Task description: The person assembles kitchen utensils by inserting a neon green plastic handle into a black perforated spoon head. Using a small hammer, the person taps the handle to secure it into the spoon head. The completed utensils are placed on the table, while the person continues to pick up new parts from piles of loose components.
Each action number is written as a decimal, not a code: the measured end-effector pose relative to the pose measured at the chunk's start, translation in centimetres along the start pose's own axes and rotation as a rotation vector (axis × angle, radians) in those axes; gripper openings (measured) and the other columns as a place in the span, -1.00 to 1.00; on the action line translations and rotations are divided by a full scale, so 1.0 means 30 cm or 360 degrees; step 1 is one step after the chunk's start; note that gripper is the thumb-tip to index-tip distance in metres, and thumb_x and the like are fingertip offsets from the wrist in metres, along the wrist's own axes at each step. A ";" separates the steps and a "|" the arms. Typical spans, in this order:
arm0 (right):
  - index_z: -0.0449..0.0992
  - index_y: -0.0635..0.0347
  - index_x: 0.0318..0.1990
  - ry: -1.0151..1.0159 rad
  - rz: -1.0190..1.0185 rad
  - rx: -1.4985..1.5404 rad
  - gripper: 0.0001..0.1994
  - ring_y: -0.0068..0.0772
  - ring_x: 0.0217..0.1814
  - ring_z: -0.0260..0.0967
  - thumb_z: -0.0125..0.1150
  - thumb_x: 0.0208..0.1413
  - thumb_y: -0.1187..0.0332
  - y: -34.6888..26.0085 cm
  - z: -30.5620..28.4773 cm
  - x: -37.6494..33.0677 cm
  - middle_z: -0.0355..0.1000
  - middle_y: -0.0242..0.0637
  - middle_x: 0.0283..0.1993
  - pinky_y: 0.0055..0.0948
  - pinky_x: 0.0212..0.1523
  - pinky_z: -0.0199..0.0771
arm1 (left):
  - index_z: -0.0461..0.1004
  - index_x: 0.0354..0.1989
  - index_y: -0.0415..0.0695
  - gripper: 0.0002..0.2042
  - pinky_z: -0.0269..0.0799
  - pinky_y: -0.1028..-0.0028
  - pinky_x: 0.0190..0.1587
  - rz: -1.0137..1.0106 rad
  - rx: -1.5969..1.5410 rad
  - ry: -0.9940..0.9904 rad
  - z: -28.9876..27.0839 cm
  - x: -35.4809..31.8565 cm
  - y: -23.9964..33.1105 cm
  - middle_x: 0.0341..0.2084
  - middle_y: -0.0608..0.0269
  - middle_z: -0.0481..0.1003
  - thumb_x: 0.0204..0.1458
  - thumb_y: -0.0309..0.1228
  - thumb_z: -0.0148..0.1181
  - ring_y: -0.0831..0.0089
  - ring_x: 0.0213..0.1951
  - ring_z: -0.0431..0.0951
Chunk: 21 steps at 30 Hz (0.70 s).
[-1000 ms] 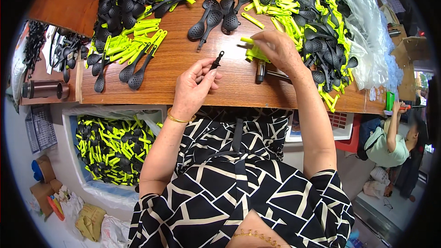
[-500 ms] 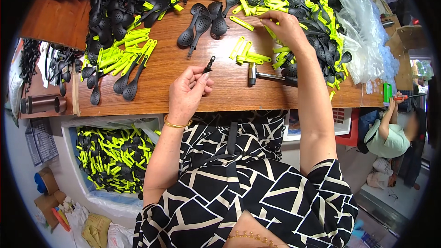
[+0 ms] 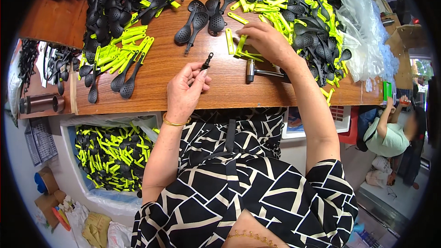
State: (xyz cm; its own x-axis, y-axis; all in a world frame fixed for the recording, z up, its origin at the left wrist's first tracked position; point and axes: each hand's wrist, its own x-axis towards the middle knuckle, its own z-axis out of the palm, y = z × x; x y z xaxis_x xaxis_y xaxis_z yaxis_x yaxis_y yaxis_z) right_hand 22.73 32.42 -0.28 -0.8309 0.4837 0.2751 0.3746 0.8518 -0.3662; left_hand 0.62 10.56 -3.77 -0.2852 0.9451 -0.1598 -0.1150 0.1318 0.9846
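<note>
My left hand (image 3: 187,89) is closed in a pinch on a black spoon (image 3: 207,60). Only its narrow, notched handle end sticks up past the fingertips; the rest is hidden. My right hand (image 3: 264,41) hovers low over loose lime-green handles (image 3: 230,41), fingers bent and pointing left. Its fingertips are close to one upright green handle (image 3: 240,45), but whether they grip it is hidden. Beyond, between the hands, lie a few black perforated spoons (image 3: 198,25) without green handles. A small hammer (image 3: 251,71) rests near the right wrist.
Black spoons (image 3: 105,16) and green handles are heaped along the far edge. Spoons fitted with green handles (image 3: 131,80) lie at left. Clear plastic sheeting (image 3: 356,32) covers the right side. A bin (image 3: 69,156) of assembled spoons stands below. Another person (image 3: 388,133) works at far right.
My right hand has moved nearer and left, from the far handle heap to the loose green handles, some of which have shifted. My left hand keeps its hold on the spoon, almost unmoved.
</note>
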 end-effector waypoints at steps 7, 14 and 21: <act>0.68 0.08 -0.08 -0.0163 0.0129 -0.0079 -0.81 -0.10 0.06 0.55 0.42 0.19 0.31 -0.043 -0.057 -0.105 0.61 -0.25 -0.05 -0.14 0.14 0.48 | 0.57 0.17 -0.30 -0.75 0.61 0.59 -0.26 -0.0011 0.0045 0.0018 0.000 -0.002 0.002 -0.30 0.24 0.69 0.39 -0.49 0.23 0.66 -0.36 0.65; 0.60 0.09 -0.17 -0.0114 0.0240 -0.0154 -0.91 -0.14 0.06 0.55 0.36 0.19 0.39 -0.063 -0.015 -0.107 0.60 -0.29 -0.15 -0.11 0.18 0.40 | 0.54 0.24 -0.28 -0.70 0.57 0.64 -0.24 -0.0107 -0.0031 -0.0111 -0.011 -0.012 0.015 -0.27 0.28 0.67 0.41 -0.45 0.23 0.68 -0.33 0.62; 0.61 0.07 -0.10 -0.0371 0.0270 -0.0092 -0.89 -0.08 0.04 0.58 0.27 0.27 0.37 -0.041 -0.027 -0.064 0.64 -0.27 -0.16 -0.08 0.14 0.42 | 0.53 0.22 -0.33 -0.70 0.58 0.62 -0.22 -0.0021 0.0097 -0.0078 0.002 -0.033 0.029 -0.26 0.26 0.67 0.41 -0.45 0.24 0.66 -0.31 0.63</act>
State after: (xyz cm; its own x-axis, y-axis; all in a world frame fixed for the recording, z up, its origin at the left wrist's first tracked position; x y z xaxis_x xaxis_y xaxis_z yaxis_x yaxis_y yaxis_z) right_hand 24.19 30.60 0.36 -0.8240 0.5667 0.0002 0.5336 0.7760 -0.3363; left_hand 0.87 9.75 -2.74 -0.2366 0.9565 -0.1709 -0.0597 0.1612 0.9851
